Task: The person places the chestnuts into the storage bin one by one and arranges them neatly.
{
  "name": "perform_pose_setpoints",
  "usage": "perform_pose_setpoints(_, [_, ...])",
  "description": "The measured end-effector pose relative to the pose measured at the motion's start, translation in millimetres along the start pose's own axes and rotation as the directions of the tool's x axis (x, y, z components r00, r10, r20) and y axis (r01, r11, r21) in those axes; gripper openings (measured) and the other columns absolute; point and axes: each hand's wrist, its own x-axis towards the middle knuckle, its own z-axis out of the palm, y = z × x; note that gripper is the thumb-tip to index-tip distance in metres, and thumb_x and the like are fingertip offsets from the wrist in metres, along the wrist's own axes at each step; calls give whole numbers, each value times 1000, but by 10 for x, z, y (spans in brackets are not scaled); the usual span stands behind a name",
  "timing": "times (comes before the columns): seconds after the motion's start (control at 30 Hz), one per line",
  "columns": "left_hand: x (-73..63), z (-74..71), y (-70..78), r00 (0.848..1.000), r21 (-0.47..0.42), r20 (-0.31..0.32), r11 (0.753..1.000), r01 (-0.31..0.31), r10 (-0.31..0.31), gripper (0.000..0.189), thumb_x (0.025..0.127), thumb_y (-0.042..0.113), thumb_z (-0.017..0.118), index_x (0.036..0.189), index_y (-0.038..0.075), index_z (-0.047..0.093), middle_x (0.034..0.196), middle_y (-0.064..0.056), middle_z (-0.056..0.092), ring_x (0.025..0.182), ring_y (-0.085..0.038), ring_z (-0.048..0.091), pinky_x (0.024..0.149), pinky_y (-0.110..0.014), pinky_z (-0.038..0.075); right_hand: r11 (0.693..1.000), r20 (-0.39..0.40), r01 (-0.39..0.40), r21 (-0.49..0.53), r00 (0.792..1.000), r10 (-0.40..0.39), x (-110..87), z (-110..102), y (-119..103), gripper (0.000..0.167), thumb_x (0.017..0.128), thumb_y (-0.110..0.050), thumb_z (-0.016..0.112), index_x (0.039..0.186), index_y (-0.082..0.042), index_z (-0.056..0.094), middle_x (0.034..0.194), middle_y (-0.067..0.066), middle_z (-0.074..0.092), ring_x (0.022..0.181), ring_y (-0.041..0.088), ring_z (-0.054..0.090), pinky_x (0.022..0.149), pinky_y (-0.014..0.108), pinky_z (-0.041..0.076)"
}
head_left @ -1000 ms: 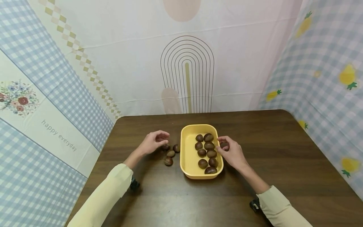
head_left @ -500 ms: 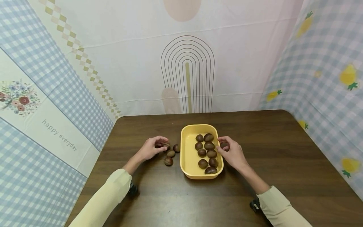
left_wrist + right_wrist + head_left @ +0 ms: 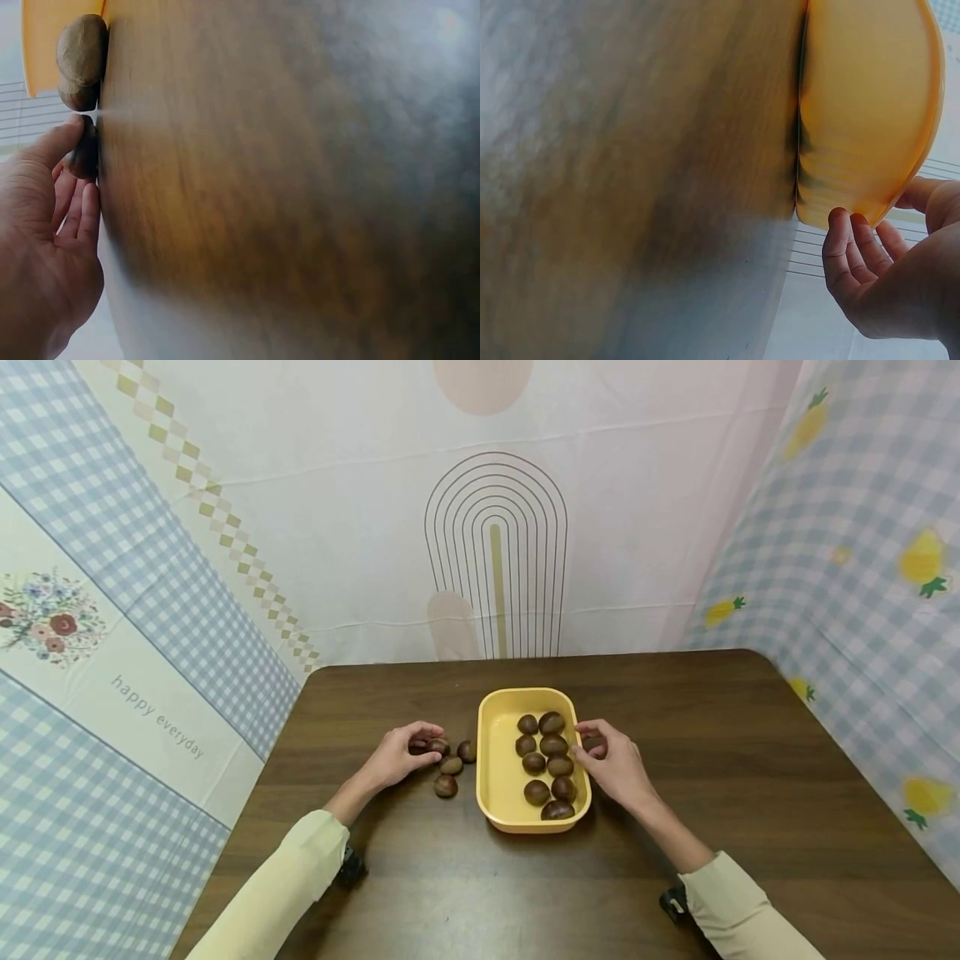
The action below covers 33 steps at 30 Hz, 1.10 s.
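Note:
My left hand [image 3: 397, 757] has its thumb and fingers around a brown chestnut [image 3: 85, 156] that sits low at the tabletop. Three more loose chestnuts [image 3: 446, 787] lie just beside it, between that hand and the yellow plastic tub [image 3: 497, 777]. Inside the tub, several chestnuts [image 3: 553, 746] stand in two rough columns along the right half, while the left half of its floor shows bare. At the tub's right side, my right hand [image 3: 617, 767] holds the rim, thumb at the edge and fingers [image 3: 838, 236] against the outer wall.
A dark wood table [image 3: 420, 877] carries everything. Behind it hangs a pale printed cloth [image 3: 360, 552], with blue checked cloth [image 3: 885, 643] at the right side. Each wrist wears a small black camera [image 3: 351, 865].
The left hand has come down and slightly left onto the farthest loose chestnut, its fingers closing around it. The right hand and the tub have stayed in place.

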Motion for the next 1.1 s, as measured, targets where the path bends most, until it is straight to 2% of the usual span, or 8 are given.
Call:
perform_pose_setpoints(0.2, [25, -1, 3, 1000, -6, -13, 1000, 0, 0, 39, 94, 7, 82, 130, 2, 70, 127, -13, 73, 114, -30, 70, 99, -49, 57, 1000, -1, 4, -2, 1000, -4, -5, -9, 5, 34, 99, -5, 74, 131, 1, 67, 120, 21, 71, 85, 26, 72, 74, 28, 57])
perform_pose_setpoints(0.47, [117, -66, 97, 999, -8, -29, 1000, 18, -19, 40, 94, 7, 82, 131, -1, 69, 127, -13, 73, 114, -30, 70, 100, -48, 57, 1000, -7, 8, -6, 1000, -8, -9, -6, 18, 33, 98, -5, 75, 130, 1, 67, 118, 21, 71, 84, 24, 72, 74, 27, 56])
perform_pose_setpoints(0.87, [316, -122, 345, 996, -18, -68, 998, -63, 62, 39, 93, 9, 84, 129, 1, 71, 125, -13, 74, 113, -31, 70, 102, -48, 56, 1000, -6, 13, 1, 1000, -13, -7, 1, 28, 33, 99, -6, 75, 130, 0, 68, 118, 20, 71, 85, 24, 71, 76, 28, 57])
perform_pose_setpoints(1.1, [416, -92, 519, 994, -44, -46, 994, -102, 100, 39, 93, 9, 84, 129, 2, 70, 125, -11, 74, 113, -28, 70, 102, -46, 56, 1000, 0, 15, 0, 1000, -15, -1, 1, 16, 33, 99, -5, 75, 131, 1, 67, 119, 20, 71, 84, 25, 71, 75, 28, 57])
